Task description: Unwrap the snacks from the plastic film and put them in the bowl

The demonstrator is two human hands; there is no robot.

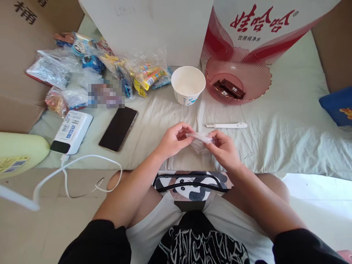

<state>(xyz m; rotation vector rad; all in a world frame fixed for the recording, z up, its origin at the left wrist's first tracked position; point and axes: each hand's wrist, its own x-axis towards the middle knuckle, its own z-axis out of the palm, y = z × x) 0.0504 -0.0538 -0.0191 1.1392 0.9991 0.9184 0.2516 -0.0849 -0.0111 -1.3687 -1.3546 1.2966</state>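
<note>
A small clear plastic bag (200, 139) is stretched between my two hands, just above the cloth near its front edge. My left hand (177, 139) pinches the bag's left end between thumb and fingers. On the other end, the fingers of my right hand (221, 148) are closed. Whether anything lies inside the bag I cannot tell. Right behind my right hand lies a white utility knife (231, 125), flat on the cloth. A white paper bowl (188, 86) stands farther back, and beside it a pink ribbed bowl (239, 82) holds a few brown wrapped snacks (229, 89).
Several packaged snacks (148, 75) are heaped at the back left. A black phone (118, 129) and a white power bank (72, 132) with a white cable (82, 157) lie left of my hands. Large boxes (154, 29) stand behind. A blue item (337, 106) sits far right.
</note>
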